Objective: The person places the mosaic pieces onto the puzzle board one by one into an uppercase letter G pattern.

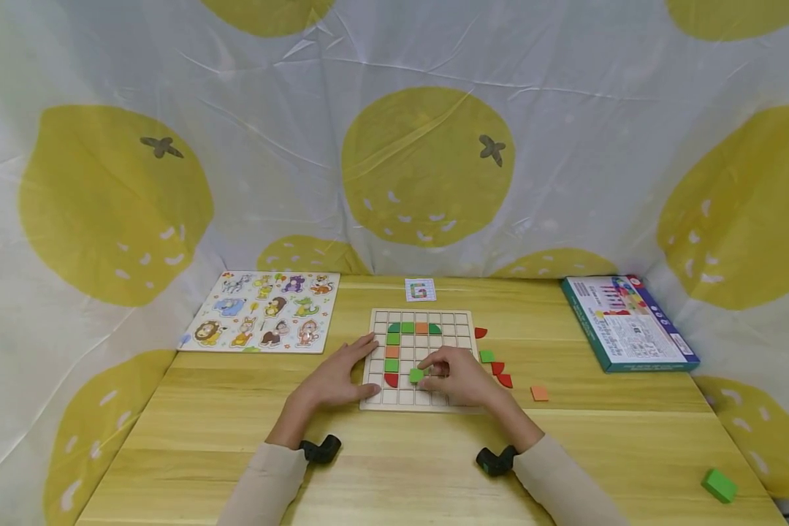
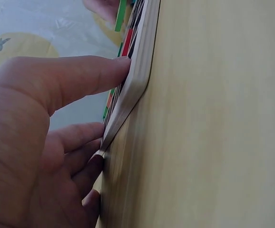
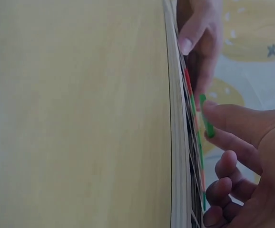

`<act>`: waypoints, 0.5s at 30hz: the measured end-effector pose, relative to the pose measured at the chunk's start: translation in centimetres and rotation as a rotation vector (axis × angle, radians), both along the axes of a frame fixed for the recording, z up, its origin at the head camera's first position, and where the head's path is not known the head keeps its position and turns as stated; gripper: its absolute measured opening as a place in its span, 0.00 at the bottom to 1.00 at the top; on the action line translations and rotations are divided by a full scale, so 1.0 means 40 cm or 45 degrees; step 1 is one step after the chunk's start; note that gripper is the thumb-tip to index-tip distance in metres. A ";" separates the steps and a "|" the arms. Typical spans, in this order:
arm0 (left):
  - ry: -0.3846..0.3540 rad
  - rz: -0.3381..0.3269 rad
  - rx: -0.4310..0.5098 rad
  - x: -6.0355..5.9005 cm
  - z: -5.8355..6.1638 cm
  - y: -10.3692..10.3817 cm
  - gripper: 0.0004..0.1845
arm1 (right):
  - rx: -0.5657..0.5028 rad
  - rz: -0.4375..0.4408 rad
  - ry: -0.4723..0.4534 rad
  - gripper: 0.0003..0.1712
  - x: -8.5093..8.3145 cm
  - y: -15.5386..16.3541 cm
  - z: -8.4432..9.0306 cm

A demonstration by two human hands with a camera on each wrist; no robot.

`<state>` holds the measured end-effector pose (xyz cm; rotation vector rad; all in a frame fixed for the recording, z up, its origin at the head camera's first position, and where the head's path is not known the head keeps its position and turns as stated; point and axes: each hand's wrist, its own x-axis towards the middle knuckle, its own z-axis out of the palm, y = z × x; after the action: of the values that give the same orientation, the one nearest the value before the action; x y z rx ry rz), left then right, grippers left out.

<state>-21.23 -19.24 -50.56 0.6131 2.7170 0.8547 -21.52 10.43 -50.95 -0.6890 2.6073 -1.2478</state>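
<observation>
A wooden grid board [image 1: 443,398] lies on the table, with green, orange and red tiles set along its top and left columns. My right hand [image 1: 463,376] pinches a green square tile [image 1: 416,375] between thumb and fingers, over the lower middle of the grid. In the right wrist view that green tile [image 3: 207,116] stands tilted, just off the board's surface. My left hand [image 1: 335,376] rests at the board's left edge, fingers spread. Its thumb [image 2: 113,71] presses near the front corner in the left wrist view. A red quarter-circle tile [image 1: 391,380] sits at the column's lower end.
Right of the board lie red quarter-circle tiles [image 1: 505,380], a green square tile [image 1: 486,356] and an orange tile [image 1: 540,394]. A pattern card [image 1: 420,290] is behind it. An animal puzzle [image 1: 263,314], a box [image 1: 631,321] and a green block [image 1: 719,486] stand farther out.
</observation>
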 end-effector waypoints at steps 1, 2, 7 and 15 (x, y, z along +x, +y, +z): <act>0.001 0.000 -0.002 -0.001 -0.001 0.000 0.46 | 0.005 0.001 -0.008 0.13 0.001 -0.004 -0.001; 0.001 0.001 -0.002 -0.001 -0.002 0.000 0.46 | 0.011 0.000 -0.019 0.12 0.002 -0.009 0.000; 0.001 0.000 -0.005 -0.003 -0.005 0.001 0.46 | 0.024 0.018 -0.003 0.12 0.005 -0.025 -0.003; -0.019 0.017 -0.012 -0.001 -0.005 0.000 0.46 | 0.071 0.022 0.003 0.12 0.009 -0.045 -0.004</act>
<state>-21.26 -19.24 -50.74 0.5845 2.7135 0.8458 -21.17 8.64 -51.10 -0.7022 2.6216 -1.1654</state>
